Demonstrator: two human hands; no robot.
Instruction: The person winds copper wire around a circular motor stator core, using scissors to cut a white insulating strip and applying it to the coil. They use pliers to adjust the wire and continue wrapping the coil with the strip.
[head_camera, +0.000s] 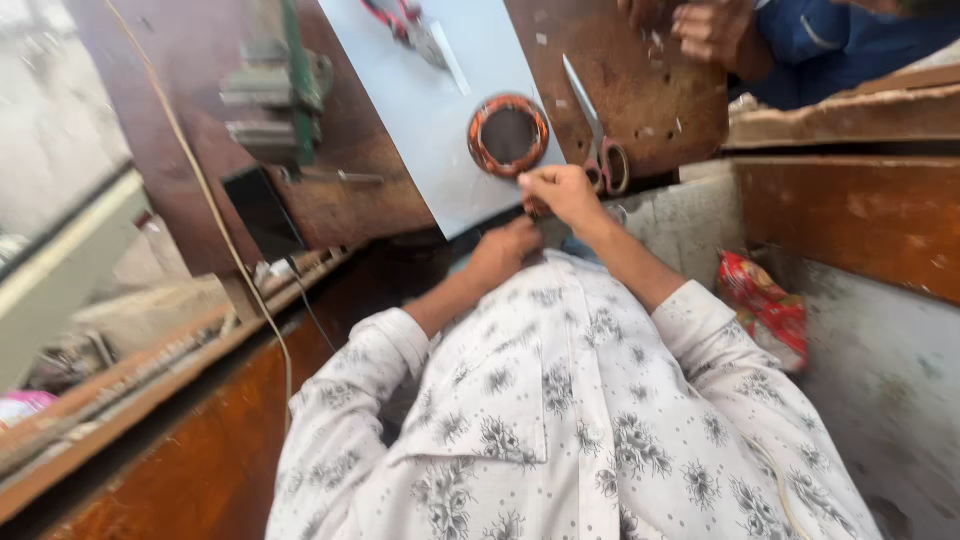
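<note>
Hands low at the near edge of the bench (640, 110), both belonging to the person in the floral shirt (560, 420). Right hand (562, 190) curled, fingertips pressed together, pinching something small at the near edge of the grey sheet (430, 110); what is pinched is too small to tell. Left hand (503, 250) just below it, closed in a loose fist at the bench edge; cannot tell what it grips, if anything. Copper wire coil (508, 135), a round ring, lies flat on the grey sheet near its near-right corner, just beyond the right hand, not touching it as far as visible. Scissors (598, 140) on the brown bench right of the sheet, handles toward the near edge, just beside the right hand. Red-handled pliers (405, 22) at the sheet's far edge, well apart. Green vise (285, 90) at the bench's left side. Another person's hand (712, 30) rests at the far right corner, blue sleeve (830, 35) behind it. Red packet (765, 305) lies below the bench at right.
</note>
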